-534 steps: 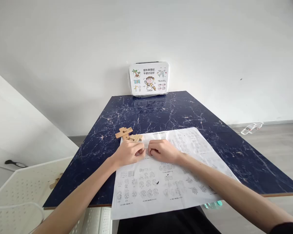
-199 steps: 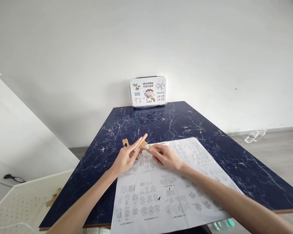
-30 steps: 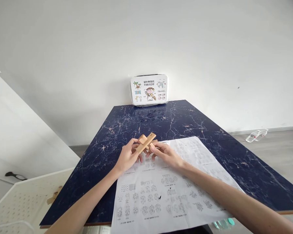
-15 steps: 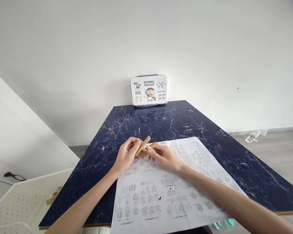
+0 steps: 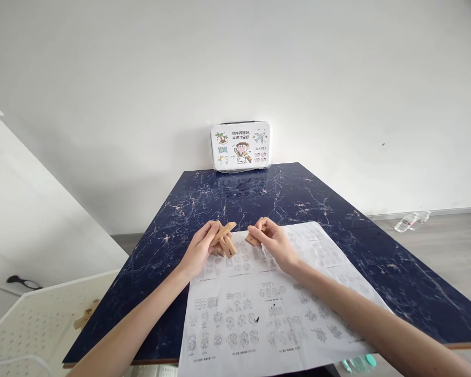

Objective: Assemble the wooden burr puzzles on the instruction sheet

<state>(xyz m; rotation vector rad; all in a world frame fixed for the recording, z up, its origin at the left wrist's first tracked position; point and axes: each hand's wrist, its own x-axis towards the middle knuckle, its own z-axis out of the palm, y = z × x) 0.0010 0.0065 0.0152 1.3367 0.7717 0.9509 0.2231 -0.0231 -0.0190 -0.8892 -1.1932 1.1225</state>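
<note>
My left hand [image 5: 202, 249] is closed on a small cluster of joined wooden puzzle pieces [image 5: 224, 239], held just above the top edge of a printed instruction sheet [image 5: 267, 303]. My right hand [image 5: 273, 241] pinches a single wooden piece [image 5: 253, 237], a short way to the right of the cluster. The two hands are apart. The sheet lies on a dark blue marble-patterned table [image 5: 298, 199].
A white illustrated case [image 5: 240, 146] stands against the wall at the table's far edge. A white perforated cart [image 5: 39, 319] with a wooden piece [image 5: 85, 315] in it stands at the lower left. A plastic bottle [image 5: 411, 220] lies on the floor at right.
My hands have moved apart: the right hand has drawn one wooden piece out to the right, away from the cluster that the left hand still holds.
</note>
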